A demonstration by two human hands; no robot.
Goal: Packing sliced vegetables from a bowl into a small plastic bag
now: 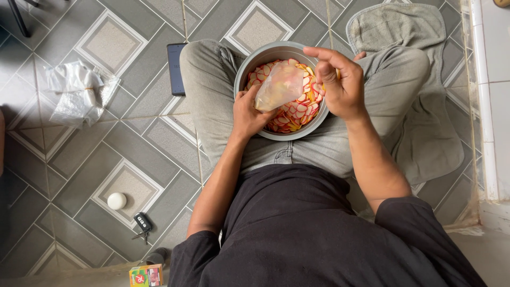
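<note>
While the round grey metal bowl (244, 69) rests in the lap of a person seated cross-legged on the grey patterned tile floor (133, 133), a small clear plastic bag (279, 87) is held over it at the centre of the frame. The bag's lower end is pinched in the grip of the left hand (247, 114), whose fingers are closed around it. The right hand (340, 85) is raised just right of the bag, fingers curled narrowly around something small and yellowish; what it holds cannot be told. The bowl is filled with thin red, white and yellow round crackers (300, 109).

As a judgement, the step is done well if the bag's mouth is kept open and directly above the bowl, so that loose pieces fall back in, and if the brittle crackers are handled lightly to avoid breakage.

At the upper left of the frame, crumpled clear plastic bags (79, 93) are seen on the floor, and a dark phone (175, 69) lies beside the knee. A white round lid (117, 201) and a black car key (142, 222) lie at lower left, a grey cloth (409, 32) at upper right.
</note>
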